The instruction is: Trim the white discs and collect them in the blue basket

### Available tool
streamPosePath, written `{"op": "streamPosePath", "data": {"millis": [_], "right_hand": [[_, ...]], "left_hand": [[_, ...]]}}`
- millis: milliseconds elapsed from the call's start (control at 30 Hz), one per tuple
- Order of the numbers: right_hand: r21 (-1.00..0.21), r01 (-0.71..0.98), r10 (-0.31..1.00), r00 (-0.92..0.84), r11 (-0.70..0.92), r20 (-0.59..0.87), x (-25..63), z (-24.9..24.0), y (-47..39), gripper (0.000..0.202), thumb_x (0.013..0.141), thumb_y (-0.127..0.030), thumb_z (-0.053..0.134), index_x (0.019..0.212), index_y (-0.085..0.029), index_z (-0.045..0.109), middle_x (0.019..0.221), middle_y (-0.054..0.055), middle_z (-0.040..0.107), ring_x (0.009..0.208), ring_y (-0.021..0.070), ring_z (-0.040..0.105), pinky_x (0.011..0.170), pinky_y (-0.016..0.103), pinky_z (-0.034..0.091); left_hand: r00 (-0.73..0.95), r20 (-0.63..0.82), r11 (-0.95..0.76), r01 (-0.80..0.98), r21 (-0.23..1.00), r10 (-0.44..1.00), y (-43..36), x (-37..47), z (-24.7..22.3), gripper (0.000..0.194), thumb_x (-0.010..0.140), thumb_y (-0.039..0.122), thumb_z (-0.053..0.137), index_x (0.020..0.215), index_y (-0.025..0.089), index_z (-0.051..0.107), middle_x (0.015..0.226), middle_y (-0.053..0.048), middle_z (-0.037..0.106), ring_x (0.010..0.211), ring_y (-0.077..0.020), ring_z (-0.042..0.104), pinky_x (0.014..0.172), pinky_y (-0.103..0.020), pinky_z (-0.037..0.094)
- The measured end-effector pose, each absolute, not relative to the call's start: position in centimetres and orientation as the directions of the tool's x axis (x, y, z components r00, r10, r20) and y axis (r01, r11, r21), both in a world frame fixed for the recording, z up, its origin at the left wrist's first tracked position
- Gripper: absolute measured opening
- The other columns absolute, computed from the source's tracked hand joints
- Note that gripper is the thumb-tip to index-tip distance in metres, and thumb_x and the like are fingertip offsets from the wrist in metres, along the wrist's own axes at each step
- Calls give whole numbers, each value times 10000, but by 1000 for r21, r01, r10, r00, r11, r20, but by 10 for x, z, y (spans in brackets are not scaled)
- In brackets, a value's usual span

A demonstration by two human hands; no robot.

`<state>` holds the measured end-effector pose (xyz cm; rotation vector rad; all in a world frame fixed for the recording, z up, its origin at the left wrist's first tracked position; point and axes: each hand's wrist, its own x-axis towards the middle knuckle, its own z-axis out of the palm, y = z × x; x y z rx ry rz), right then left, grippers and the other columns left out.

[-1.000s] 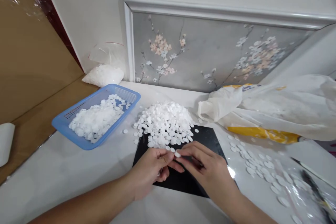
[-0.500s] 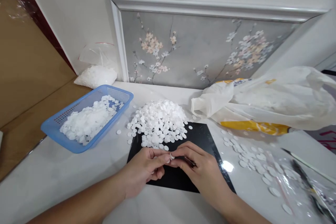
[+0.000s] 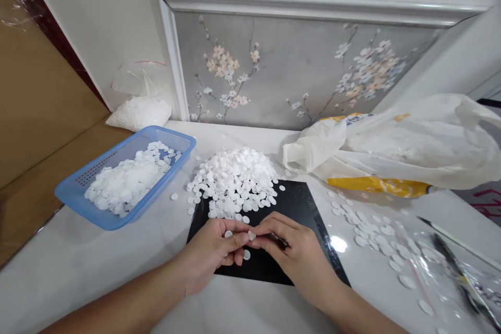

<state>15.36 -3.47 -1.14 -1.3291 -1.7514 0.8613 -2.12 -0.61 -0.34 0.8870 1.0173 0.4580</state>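
Note:
My left hand [image 3: 213,248] and my right hand [image 3: 297,253] meet over a black mat [image 3: 270,267]. Between their thumbs and forefingers they pinch a small white disc [image 3: 251,236], partly covered by the fingertips. Another white disc [image 3: 228,234] shows by my left forefinger, and one more [image 3: 246,254] is just under the curled fingers of that hand. Behind the hands, a heap of white discs [image 3: 238,177] covers the back of the mat and spreads onto the white table [image 3: 156,266].
On the left stand a blue basket [image 3: 146,203] of white discs and a clear bag [image 3: 139,112] with white contents. A white and yellow plastic bag [image 3: 410,151] lies back right, near loose discs [image 3: 371,235], a pen-like tool [image 3: 457,242] and clear plastic bags [image 3: 442,282].
The pinched disc has turned between my fingertips. Discs by my left forefinger and below my left fingers now show more plainly. The whole view has shifted slightly.

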Motion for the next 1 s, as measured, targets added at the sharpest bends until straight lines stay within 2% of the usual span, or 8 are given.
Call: {"op": "streamPosePath", "data": {"millis": [133,233,367,533,700,833,1000], "right_hand": [[-867,462,977,-182,186,112,154,-10,-35,129,812,-183,590,863,-246,690,741,-6,631,642,134,592,594,237,453],[-890,439,985,-165,120,51,153,-10,-35,96,821,-204,585,814,-229,677,734,-9,653,648,133,590,596,237,434],[-927,372,988,-115,-49,-99,152,-9,-34,77,800,-236,601,733,-203,614,645,-24,645,579,125,543,544,234,401],[-960,239,979,-107,-144,-173,153,-6,-30,149,758,-309,650,690,-184,605,617,-24,612,563,112,491,529,231,376],[-953,118,948,-120,-281,-294,154,-7,-26,210,722,-359,682,671,-174,598,509,-61,500,426,61,343,405,209,256],[-950,116,942,-144,-289,-304,155,-10,-27,224,761,-371,653,688,-171,584,420,-76,452,383,52,326,375,195,207],[-951,81,933,-184,-299,-309,156,-9,-29,239,795,-390,609,710,-172,560,382,-79,440,349,50,316,354,187,181]], "left_hand": [[487,-500,508,127,852,716,-5,-22,-5,328,764,410,645,939,133,664,535,35,514,510,-65,433,513,-208,243],[486,-486,479,149,865,726,-5,-21,-4,285,784,399,614,872,131,653,513,40,513,487,-59,417,497,-206,228],[466,-474,463,146,874,747,-3,-20,-3,223,772,352,620,817,134,630,619,17,591,482,-47,436,491,-200,244],[443,-479,470,139,872,758,-3,-19,-3,212,779,344,602,809,135,604,752,-41,675,478,-45,451,489,-203,258],[488,-502,531,91,843,714,-4,-19,-1,259,797,391,583,774,133,583,850,-85,698,505,-47,470,484,-204,225],[491,-491,518,91,850,720,-5,-20,-2,279,790,408,598,762,131,578,838,-94,703,506,-48,463,483,-206,223],[453,-471,482,100,871,757,-3,-20,-5,245,759,376,643,762,142,571,717,-58,691,497,-54,445,505,-207,273]]}}
